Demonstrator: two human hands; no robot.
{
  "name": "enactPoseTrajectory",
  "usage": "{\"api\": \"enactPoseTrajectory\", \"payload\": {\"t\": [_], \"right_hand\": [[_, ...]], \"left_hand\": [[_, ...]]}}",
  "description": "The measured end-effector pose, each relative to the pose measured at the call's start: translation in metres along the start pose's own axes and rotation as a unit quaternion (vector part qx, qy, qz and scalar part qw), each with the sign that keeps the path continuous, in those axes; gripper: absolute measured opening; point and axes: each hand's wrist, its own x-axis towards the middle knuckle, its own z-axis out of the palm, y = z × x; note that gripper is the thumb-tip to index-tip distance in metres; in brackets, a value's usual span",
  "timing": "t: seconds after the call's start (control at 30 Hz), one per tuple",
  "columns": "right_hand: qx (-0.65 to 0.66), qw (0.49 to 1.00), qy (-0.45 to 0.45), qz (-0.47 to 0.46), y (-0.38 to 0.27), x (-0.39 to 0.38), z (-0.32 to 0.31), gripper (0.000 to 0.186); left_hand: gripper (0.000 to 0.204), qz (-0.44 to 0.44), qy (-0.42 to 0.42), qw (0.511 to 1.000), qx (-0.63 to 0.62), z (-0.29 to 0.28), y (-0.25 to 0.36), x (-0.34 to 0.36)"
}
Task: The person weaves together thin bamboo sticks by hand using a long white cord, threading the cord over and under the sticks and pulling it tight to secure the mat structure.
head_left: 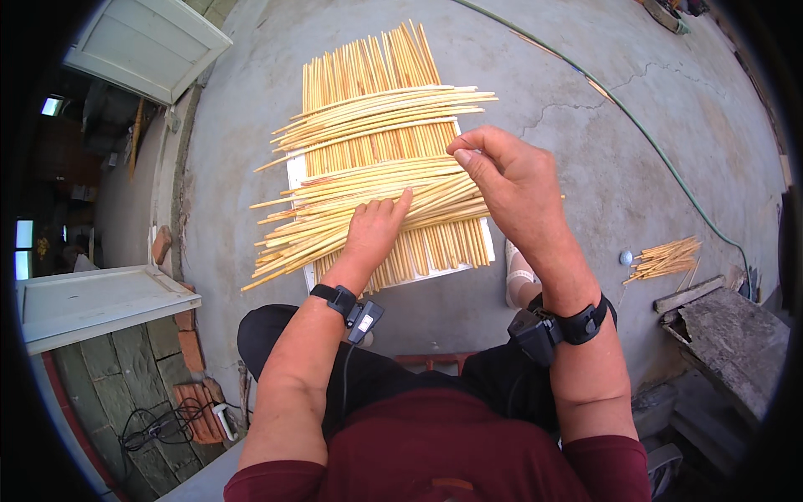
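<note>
Pale yellow peeled stalks (376, 67) stand side by side in a mat on a white board (299, 171). More stalks (288, 247) lie crosswise over the near part, several of them slanting and loose. On this pile rests my left hand (376, 230), palm down, with its thumb apart from the fingers. My right hand (519, 180) is raised over the mat's right edge, thumb and forefinger pinched together. Whatever thin thing may be between those fingertips is too small to make out. A second crosswise band of stalks (393, 109) lies farther off.
On the concrete floor to the right sit a small bundle of short stalks (665, 259) and a pale blue ball (626, 258). A green hose (644, 134) runs behind them. A worn wooden bench (736, 343) is at right; white door panels (100, 305) and bricks (201, 414) are at left.
</note>
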Motion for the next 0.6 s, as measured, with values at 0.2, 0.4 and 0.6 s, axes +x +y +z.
{"api": "enactPoseTrajectory", "payload": {"t": [0.2,0.4,0.6], "right_hand": [[-0.008,1.000,-0.005,0.013,-0.002,-0.002,-0.012,0.012],[0.029,0.999,0.041,-0.001,-0.007,0.002,-0.017,0.015],[0.301,0.953,0.034,-0.017,-0.017,0.000,-0.038,0.020]], "left_hand": [[0.076,0.063,-0.092,0.993,-0.038,0.021,0.022,-0.051],[0.080,0.074,-0.074,0.982,-0.159,0.030,0.017,-0.063],[0.077,-0.141,0.013,0.984,-0.110,0.047,0.006,-0.026]]}}
